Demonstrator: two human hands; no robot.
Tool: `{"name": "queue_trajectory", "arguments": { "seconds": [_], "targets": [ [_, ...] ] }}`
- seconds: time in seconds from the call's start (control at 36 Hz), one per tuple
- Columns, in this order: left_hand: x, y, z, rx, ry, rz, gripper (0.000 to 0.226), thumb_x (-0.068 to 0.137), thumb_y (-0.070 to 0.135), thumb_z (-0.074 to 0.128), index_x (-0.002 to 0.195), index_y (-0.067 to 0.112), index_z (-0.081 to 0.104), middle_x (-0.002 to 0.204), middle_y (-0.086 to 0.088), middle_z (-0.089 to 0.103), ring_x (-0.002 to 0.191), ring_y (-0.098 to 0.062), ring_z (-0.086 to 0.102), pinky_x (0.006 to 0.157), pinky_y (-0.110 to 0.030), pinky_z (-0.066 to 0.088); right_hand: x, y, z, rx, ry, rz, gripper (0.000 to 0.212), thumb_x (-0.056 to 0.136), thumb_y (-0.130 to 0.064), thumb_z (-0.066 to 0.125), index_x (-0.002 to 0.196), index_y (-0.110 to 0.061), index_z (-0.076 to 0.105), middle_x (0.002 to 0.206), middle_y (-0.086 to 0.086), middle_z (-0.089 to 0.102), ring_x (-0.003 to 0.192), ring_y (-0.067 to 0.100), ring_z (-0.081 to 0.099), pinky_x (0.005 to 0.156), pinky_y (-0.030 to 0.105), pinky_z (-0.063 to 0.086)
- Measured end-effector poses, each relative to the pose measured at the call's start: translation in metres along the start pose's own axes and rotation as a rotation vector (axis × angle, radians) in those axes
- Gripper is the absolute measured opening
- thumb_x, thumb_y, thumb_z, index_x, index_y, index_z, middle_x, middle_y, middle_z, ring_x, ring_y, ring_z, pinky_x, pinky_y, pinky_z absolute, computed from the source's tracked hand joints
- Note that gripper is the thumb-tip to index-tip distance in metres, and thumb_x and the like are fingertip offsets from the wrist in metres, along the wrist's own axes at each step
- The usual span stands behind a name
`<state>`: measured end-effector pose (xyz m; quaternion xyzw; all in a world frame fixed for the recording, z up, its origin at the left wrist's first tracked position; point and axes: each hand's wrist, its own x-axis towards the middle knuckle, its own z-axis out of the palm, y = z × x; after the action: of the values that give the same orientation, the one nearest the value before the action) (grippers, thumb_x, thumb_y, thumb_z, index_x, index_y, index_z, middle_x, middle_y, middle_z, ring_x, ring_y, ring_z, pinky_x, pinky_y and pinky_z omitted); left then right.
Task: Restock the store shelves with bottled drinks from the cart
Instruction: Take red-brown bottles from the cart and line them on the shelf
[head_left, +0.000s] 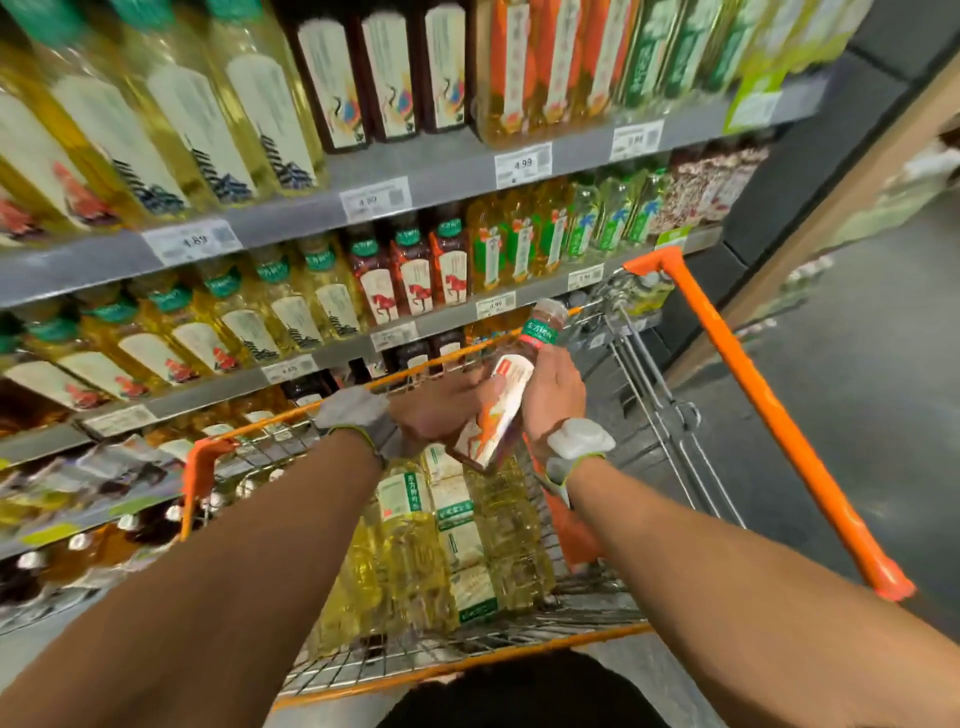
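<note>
Your left hand (447, 402) and right hand (553, 389) both clasp the dark tea bottle (511, 382), tilted above the cart's (200, 457) far edge (yellow bottles (415, 545) lie below). Set it label-forward at the matching shelf's (447, 319) front edge.

Grey shelves (447, 171) lined with bottled drinks (270, 104), price tags (523, 165) on their edges, orange wire cart (774, 421) holding yellow bottles (410, 551)

Clear glossy plastic on the dark bottle (511, 384), its white label (506, 387) smooth with a faint sheen. The yellow bottles (410, 561) gleam too, glossy plastic. The cart basket (652, 405) is bare shiny metal wire, its handle (769, 415) smooth orange plastic. Shelf edges (291, 213) look matt grey metal, price tags (523, 164) flat white paper. 2 wristbands (563, 467): grey cloth, matt white plastic on top.
</note>
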<state>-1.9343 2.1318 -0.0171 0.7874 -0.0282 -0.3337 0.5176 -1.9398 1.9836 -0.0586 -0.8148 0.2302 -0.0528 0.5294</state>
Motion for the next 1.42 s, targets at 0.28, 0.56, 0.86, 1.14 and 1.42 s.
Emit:
{"name": "queue_trajectory", "arguments": {
  "seconds": [0.28,0.56,0.86,1.14,1.42],
  "targets": [
    [-0.029,0.035,0.028,-0.645,-0.105,-0.172,0.056,0.107,0.049,0.031,0.141,0.009,0.051,0.146,-0.018,0.054,0.129,-0.035,0.056,0.111,-0.044,0.044,-0.03,-0.02,-0.028,0.034,0.171,-0.105,0.057,0.082,-0.073,0.033,0.081,-0.017,0.048,0.066,-0.007,0.054,0.063,0.024,0.049,0.056,0.036,0.031],
    [-0.032,0.086,0.023,-0.494,0.058,0.079,0.032,0.106,0.032,0.046,0.112,0.004,0.061,0.105,-0.016,0.073,0.099,-0.015,0.073,0.09,-0.03,0.057,-0.014,-0.064,-0.059,0.136,0.154,-0.292,0.036,0.102,-0.036,0.039,0.072,-0.025,0.057,0.07,-0.005,0.059,0.071,0.023,0.052,0.065,0.033,0.033],
    [-0.022,0.164,0.038,-0.343,0.428,0.367,0.031,0.096,0.037,0.067,0.098,0.009,0.054,0.077,-0.007,0.065,0.067,-0.014,0.064,0.064,-0.029,0.052,0.005,-0.114,-0.121,0.124,0.017,-0.513,0.028,0.107,-0.037,0.038,0.115,-0.017,0.057,0.103,-0.001,0.063,0.096,0.022,0.056,0.076,0.032,0.036],
    [-0.014,0.259,0.071,-0.477,0.624,0.549,0.027,0.098,0.025,0.066,0.111,0.003,0.059,0.078,0.001,0.075,0.071,-0.009,0.071,0.064,-0.021,0.056,0.04,-0.146,-0.185,0.078,-0.028,-0.699,0.072,0.082,-0.055,0.054,0.143,-0.019,0.042,0.124,0.003,0.052,0.104,0.02,0.054,0.076,0.024,0.033],
    [-0.014,0.306,0.079,-0.496,0.758,0.612,0.036,0.089,0.028,0.077,0.109,0.004,0.06,0.097,-0.017,0.076,0.091,-0.03,0.075,0.082,-0.045,0.062,0.065,-0.176,-0.231,0.116,-0.043,-0.827,0.067,0.071,-0.058,0.061,0.13,-0.028,0.052,0.103,-0.008,0.051,0.09,0.011,0.054,0.073,0.023,0.039]
  ]
}}
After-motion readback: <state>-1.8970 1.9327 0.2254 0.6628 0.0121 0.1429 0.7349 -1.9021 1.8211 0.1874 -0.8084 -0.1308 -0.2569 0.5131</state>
